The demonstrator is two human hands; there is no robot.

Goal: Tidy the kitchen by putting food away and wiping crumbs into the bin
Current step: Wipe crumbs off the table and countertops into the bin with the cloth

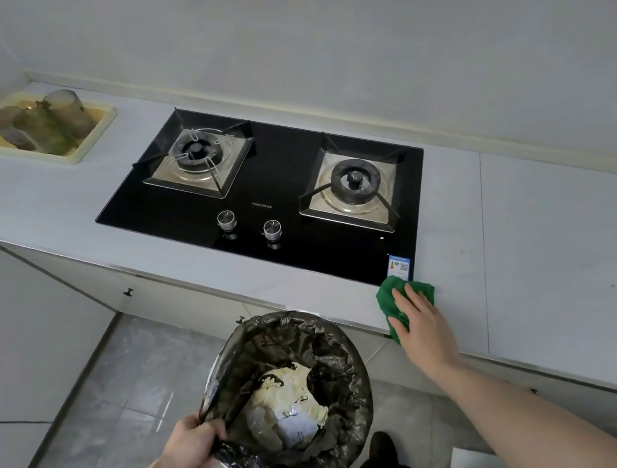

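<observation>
Head view looks down on a grey tabletop (546, 233) with a black hob (294, 211) set into it. The right hand (423, 321) lies flat, fingers straight, pressing a green cloth (388, 296) at the tabletop's front edge, just beside the hob's near right corner; part of the cloth hangs over the lip. The left hand (189, 446) grips the near rim of a bin (286, 398), fingers curled round the black liner (332, 357), and holds it below and to the left of the cloth, close against the cabinet front. Inside the bin lie pale scraps and a crumpled wrapper. No crumbs can be made out on the tabletop; they are too small to tell. By the look of it, the wiping step is in hand: the cloth is at the edge and the bin is waiting for what it pushes off. The bin's mouth sits left of the cloth, not right under it, so the next move likely calls for drawing the cloth leftward along the edge, or shifting the bin right, before sweeping over the lip. Far left, a yellow tray (98, 124) holds upturned glasses (44, 123), well apart from the work.
</observation>
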